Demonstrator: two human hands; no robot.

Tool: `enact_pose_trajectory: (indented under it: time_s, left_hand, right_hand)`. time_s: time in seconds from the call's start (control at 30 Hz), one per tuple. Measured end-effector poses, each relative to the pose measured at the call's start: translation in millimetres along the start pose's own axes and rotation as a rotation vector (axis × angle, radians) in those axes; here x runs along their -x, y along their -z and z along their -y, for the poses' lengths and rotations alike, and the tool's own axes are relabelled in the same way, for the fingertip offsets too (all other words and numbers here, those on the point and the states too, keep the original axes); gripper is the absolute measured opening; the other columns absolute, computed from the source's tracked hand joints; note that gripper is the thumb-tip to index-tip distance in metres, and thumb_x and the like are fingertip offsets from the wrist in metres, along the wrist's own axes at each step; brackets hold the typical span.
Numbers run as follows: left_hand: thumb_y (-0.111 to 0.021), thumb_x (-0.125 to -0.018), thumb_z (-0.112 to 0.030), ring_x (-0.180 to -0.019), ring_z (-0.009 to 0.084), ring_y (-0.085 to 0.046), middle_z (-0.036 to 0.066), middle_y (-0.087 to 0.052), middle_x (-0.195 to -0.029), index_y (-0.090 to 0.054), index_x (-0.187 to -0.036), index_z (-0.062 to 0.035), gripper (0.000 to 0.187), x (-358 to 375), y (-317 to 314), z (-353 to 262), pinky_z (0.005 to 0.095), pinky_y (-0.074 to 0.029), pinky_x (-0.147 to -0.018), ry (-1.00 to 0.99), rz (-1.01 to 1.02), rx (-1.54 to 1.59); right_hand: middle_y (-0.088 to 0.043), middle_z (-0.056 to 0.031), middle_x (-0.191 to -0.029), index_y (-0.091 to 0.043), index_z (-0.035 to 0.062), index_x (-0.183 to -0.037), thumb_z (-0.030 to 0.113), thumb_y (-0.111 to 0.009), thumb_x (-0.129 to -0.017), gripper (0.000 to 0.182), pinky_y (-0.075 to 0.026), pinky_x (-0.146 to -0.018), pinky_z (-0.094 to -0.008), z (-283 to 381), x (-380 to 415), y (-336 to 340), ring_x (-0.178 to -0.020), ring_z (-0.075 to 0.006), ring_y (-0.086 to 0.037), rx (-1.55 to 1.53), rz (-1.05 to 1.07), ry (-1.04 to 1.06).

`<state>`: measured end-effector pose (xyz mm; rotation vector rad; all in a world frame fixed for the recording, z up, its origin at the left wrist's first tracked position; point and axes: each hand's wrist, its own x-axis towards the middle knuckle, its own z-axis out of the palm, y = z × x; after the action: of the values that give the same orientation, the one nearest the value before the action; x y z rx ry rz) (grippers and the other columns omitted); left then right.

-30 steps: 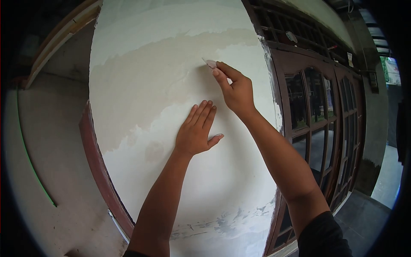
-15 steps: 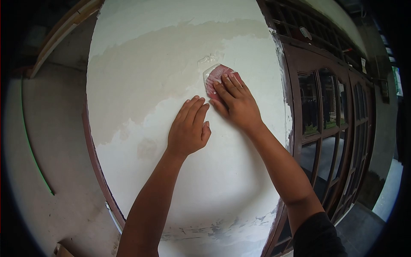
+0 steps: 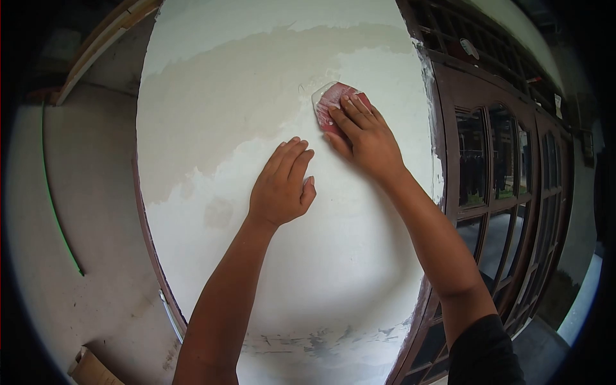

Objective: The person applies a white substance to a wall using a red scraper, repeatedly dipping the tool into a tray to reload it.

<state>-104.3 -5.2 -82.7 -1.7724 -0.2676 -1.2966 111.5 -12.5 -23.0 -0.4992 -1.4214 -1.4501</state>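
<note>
A: State the condition of the right hand [image 3: 375,147].

B: Its fingers [image 3: 351,119] held a red scraper [image 3: 332,97]. They lay across the back of the tool, and the thumb was set at its lower edge.

A: Where was the scraper positioned?

B: Under the right fingers, projecting past their tips toward the upper left. White paste was smeared over its exposed face. The tool was placed at the white wall [image 3: 340,263] in front of the fingers.

A: Specify the left hand [image 3: 279,189].

B: It was located below and to the left of the right fingers, near them but apart. Its fingers were extended side by side, with the thumb separated from them. Whether the palm touched the wall could not be determined.

A: List the surroundings, working outward.

B: A beige patch [image 3: 224,96] spread above the left fingers, across the wall. Grey streaks [image 3: 321,346] marked the wall well below both sets of fingers. A brown glazed door [image 3: 478,213] stood to the right of the right fingers, past the wall's edge. Well to the left of the left fingers, a thin green strip [image 3: 54,208] ran downward, and a wooden beam [image 3: 102,48] slanted at the upper left.
</note>
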Motion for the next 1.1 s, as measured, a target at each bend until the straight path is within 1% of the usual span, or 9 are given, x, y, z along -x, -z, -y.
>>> enact_pose_trajectory:
  time_s: [0.07, 0.2, 0.3, 0.4, 0.5, 0.6, 0.7, 0.93, 1.1]
  left_hand:
    - [-0.062, -0.081, -0.006, -0.131, 0.0376, -0.053, 0.019, -0.057, -0.132, -0.059, -0.123, 0.0028, 0.043, 0, -1, 0, 0.0474, -0.044, -0.112, 0.007, 0.004, -0.002]
    - [-0.062, -0.081, -0.006, -0.131, 0.0378, -0.053, 0.019, -0.056, -0.134, -0.058, -0.124, 0.0027, 0.044, -1, 1, 0, 0.047, -0.044, -0.112, 0.008, 0.019, -0.008]
    - [-0.062, -0.081, -0.006, -0.131, 0.038, -0.053, 0.019, -0.056, -0.135, -0.058, -0.124, 0.0028, 0.044, 0, 2, -1, 0.0467, -0.044, -0.112, 0.0, 0.031, -0.007]
    - [-0.062, -0.081, -0.006, -0.132, 0.0381, -0.052, 0.019, -0.056, -0.135, -0.058, -0.124, 0.0029, 0.044, 0, 2, -1, 0.0463, -0.044, -0.112, 0.007, 0.027, -0.002]
    - [-0.063, -0.08, -0.005, -0.132, 0.0382, -0.052, 0.02, -0.056, -0.135, -0.058, -0.124, 0.003, 0.045, 1, 2, 0, 0.0459, -0.045, -0.111, 0.01, 0.03, 0.01]
    - [-0.063, -0.08, -0.005, -0.132, 0.0381, -0.052, 0.02, -0.056, -0.135, -0.059, -0.124, 0.0029, 0.045, 0, 2, 1, 0.0456, -0.045, -0.111, 0.011, 0.028, 0.013]
    - [-0.063, -0.08, -0.006, -0.132, 0.0381, -0.053, 0.019, -0.056, -0.135, -0.059, -0.124, 0.0028, 0.045, 0, 2, 1, 0.0456, -0.045, -0.111, 0.008, 0.033, 0.012]
    - [-0.064, -0.08, -0.006, -0.132, 0.0383, -0.053, 0.02, -0.056, -0.135, -0.059, -0.123, 0.0031, 0.044, -1, 2, -1, 0.046, -0.044, -0.111, 0.012, 0.033, -0.002]
    - [-0.064, -0.08, -0.006, -0.132, 0.0386, -0.052, 0.02, -0.056, -0.135, -0.059, -0.123, 0.0036, 0.044, -1, 3, 0, 0.0468, -0.044, -0.112, 0.015, 0.032, 0.019]
  right_hand:
    - [-0.065, -0.0193, -0.131, -0.068, 0.0063, -0.122, 0.034, -0.07, -0.093, 0.041, -0.041, -0.113, -0.0483, -1, -1, 5, -0.13, -0.0336, -0.058, -0.054, -0.04, -0.006]
    - [-0.064, -0.0184, -0.133, -0.068, 0.0069, -0.124, 0.034, -0.068, -0.094, 0.041, -0.041, -0.113, -0.0481, 2, -30, -5, -0.13, -0.0326, -0.057, -0.036, -0.07, 0.024]
    - [-0.063, -0.0174, -0.136, -0.067, 0.008, -0.127, 0.037, -0.067, -0.095, 0.043, -0.041, -0.113, -0.0477, 1, -21, -12, -0.132, -0.0312, -0.056, 0.003, 0.038, 0.075]
    - [-0.062, -0.0171, -0.137, -0.067, 0.0089, -0.128, 0.038, -0.067, -0.094, 0.044, -0.041, -0.113, -0.0475, -3, 6, 3, -0.132, -0.0314, -0.056, -0.004, 0.047, 0.057]
    - [-0.062, -0.0169, -0.137, -0.066, 0.0095, -0.129, 0.039, -0.068, -0.094, 0.046, -0.041, -0.113, -0.0475, -8, 10, 9, -0.133, -0.0317, -0.055, -0.029, 0.009, 0.038]
    - [-0.063, -0.0171, -0.137, -0.067, 0.0092, -0.129, 0.039, -0.067, -0.094, 0.045, -0.041, -0.113, -0.048, -8, -14, 2, -0.133, -0.0322, -0.055, -0.033, -0.042, 0.034]
    - [-0.063, -0.0169, -0.136, -0.067, 0.0093, -0.128, 0.039, -0.067, -0.095, 0.045, -0.041, -0.113, -0.0483, -4, -27, -10, -0.133, -0.0316, -0.055, -0.027, -0.014, 0.06]
    - [-0.063, -0.0159, -0.136, -0.067, 0.01, -0.129, 0.04, -0.067, -0.095, 0.046, -0.039, -0.115, -0.0482, -2, 15, 8, -0.133, -0.0297, -0.056, -0.03, 0.072, 0.012]
    - [-0.064, -0.0159, -0.135, -0.066, 0.0098, -0.13, 0.04, -0.066, -0.095, 0.046, -0.038, -0.116, -0.0464, 1, -14, 3, -0.133, -0.0293, -0.056, -0.057, -0.037, 0.067]
